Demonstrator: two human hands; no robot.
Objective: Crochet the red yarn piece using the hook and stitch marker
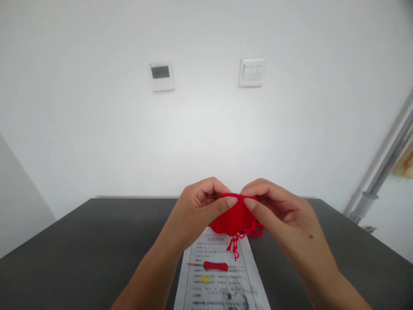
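A red crocheted piece [232, 217] with loose, curly yarn strands along its lower right edge hangs between my two hands above the table. My left hand [201, 204] pinches its upper left edge between thumb and fingers. On the other side, my right hand [280, 209] grips the upper right edge the same way, the two thumb tips close together. Below lies a crochet hook [215, 266] with a red handle and thin metal ends, resting on a printed sheet [193, 297]. Beside the hook sits a small yellow stitch marker [205, 279].
The dark table [106, 241] ends against a white wall [206, 129]. A thermostat [161, 76] and a switch panel [252, 72] are mounted on the wall. At the right, a grey pipe [383, 172] slants down past the table's edge.
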